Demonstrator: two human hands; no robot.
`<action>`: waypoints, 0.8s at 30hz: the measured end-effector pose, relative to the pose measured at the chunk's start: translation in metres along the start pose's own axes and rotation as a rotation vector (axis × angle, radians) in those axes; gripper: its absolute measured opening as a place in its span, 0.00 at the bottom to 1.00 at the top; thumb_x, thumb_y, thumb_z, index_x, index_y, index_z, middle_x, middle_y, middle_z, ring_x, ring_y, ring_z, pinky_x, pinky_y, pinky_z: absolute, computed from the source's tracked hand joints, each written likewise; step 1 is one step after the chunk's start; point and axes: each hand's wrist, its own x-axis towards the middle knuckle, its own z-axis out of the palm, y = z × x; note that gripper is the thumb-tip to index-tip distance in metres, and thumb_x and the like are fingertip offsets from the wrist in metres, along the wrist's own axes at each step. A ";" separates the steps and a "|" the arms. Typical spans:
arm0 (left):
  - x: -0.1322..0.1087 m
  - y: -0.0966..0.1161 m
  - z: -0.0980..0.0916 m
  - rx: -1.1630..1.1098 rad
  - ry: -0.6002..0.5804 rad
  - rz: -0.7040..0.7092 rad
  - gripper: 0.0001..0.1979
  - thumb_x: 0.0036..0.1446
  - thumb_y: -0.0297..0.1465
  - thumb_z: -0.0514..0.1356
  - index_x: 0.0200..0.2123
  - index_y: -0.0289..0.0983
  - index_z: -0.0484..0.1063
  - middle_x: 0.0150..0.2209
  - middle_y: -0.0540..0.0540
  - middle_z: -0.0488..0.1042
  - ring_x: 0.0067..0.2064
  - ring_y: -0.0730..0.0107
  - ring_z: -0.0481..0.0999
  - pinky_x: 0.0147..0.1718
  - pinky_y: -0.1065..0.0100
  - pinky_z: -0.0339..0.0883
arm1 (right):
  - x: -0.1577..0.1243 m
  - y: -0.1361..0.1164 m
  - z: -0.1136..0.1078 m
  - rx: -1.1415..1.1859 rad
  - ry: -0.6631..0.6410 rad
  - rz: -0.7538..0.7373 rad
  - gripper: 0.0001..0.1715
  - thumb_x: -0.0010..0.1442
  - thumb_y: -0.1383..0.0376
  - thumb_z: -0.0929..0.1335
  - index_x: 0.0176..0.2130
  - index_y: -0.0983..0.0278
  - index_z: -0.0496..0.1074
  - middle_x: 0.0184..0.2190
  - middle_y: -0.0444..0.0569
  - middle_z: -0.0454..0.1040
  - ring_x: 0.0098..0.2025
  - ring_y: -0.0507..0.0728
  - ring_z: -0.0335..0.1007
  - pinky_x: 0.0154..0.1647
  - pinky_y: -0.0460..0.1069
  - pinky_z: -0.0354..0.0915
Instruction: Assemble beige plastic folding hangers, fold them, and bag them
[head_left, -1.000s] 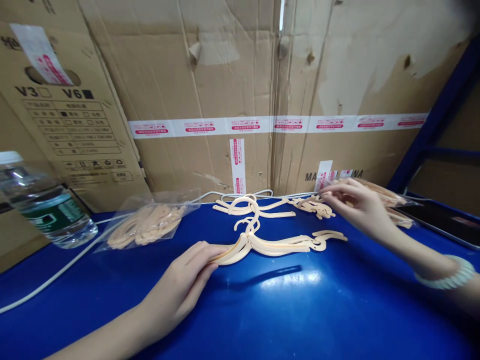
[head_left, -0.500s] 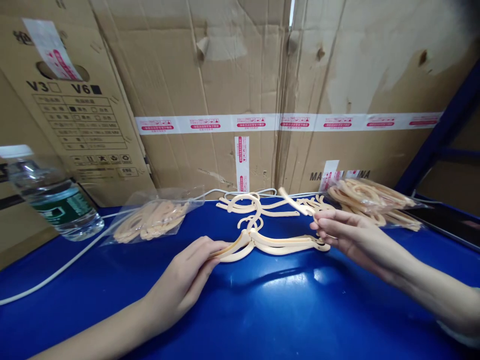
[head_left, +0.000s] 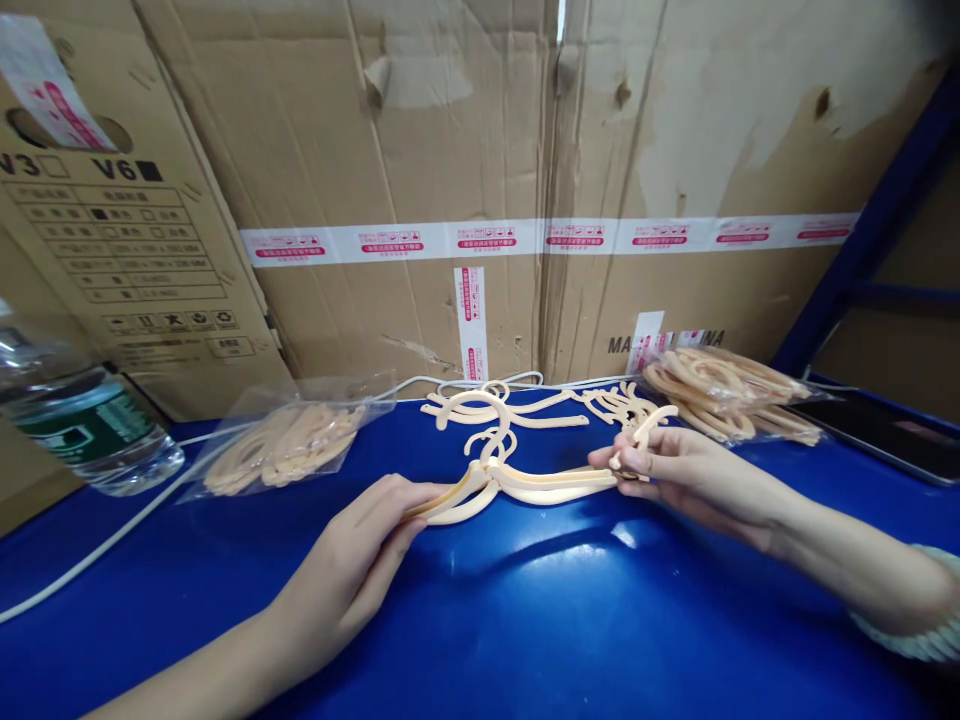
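Observation:
My left hand (head_left: 358, 548) is closed around the left arm of a beige plastic clothes hanger (head_left: 551, 482), its hook pointing up and away from me. In my right hand (head_left: 701, 478) a short curved beige plastic piece (head_left: 654, 417) is pinched at the right end of the hanger's arm. The fingers partly hide where the two meet, so I cannot tell whether they are joined. Behind the hanger lie more beige hanger parts (head_left: 544, 408) and a loose pile of small curved pieces (head_left: 619, 403).
Bagged beige parts (head_left: 289, 450) lie at left, and further bags (head_left: 724, 385) are stacked at right beside a dark phone-like device (head_left: 885, 435). A water bottle (head_left: 94, 430) and white cable (head_left: 90, 565) are on the blue table (head_left: 570, 620). Cardboard boxes (head_left: 405, 150) stand behind.
My right hand has brought the small curved piece down and turned it, from above the hanger to the end of its right arm. The view has shifted slightly right.

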 end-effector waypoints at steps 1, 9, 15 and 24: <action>0.000 0.000 0.000 0.004 0.002 0.004 0.18 0.68 0.22 0.46 0.57 0.39 0.63 0.47 0.43 0.72 0.47 0.66 0.73 0.46 0.69 0.67 | -0.001 -0.001 0.000 0.007 -0.021 0.022 0.19 0.45 0.55 0.79 0.28 0.64 0.72 0.39 0.54 0.79 0.41 0.57 0.75 0.40 0.48 0.72; -0.001 0.000 0.001 0.029 0.004 0.032 0.19 0.67 0.21 0.47 0.57 0.41 0.63 0.49 0.43 0.71 0.49 0.65 0.72 0.48 0.67 0.67 | -0.006 -0.006 -0.001 0.091 -0.175 0.154 0.16 0.50 0.61 0.78 0.29 0.66 0.71 0.30 0.47 0.75 0.35 0.53 0.76 0.32 0.42 0.72; -0.002 0.000 0.002 0.038 0.011 0.086 0.18 0.67 0.20 0.48 0.56 0.39 0.63 0.49 0.42 0.71 0.50 0.65 0.71 0.49 0.66 0.67 | -0.005 -0.006 0.003 0.039 -0.156 0.158 0.19 0.47 0.59 0.79 0.29 0.68 0.71 0.30 0.47 0.75 0.31 0.50 0.74 0.27 0.41 0.71; -0.003 0.000 0.004 0.036 -0.002 0.087 0.18 0.67 0.20 0.48 0.56 0.39 0.63 0.51 0.42 0.70 0.52 0.66 0.70 0.49 0.66 0.67 | -0.004 0.002 0.011 -0.044 -0.015 0.057 0.27 0.37 0.57 0.81 0.26 0.65 0.67 0.25 0.46 0.75 0.25 0.51 0.74 0.25 0.44 0.70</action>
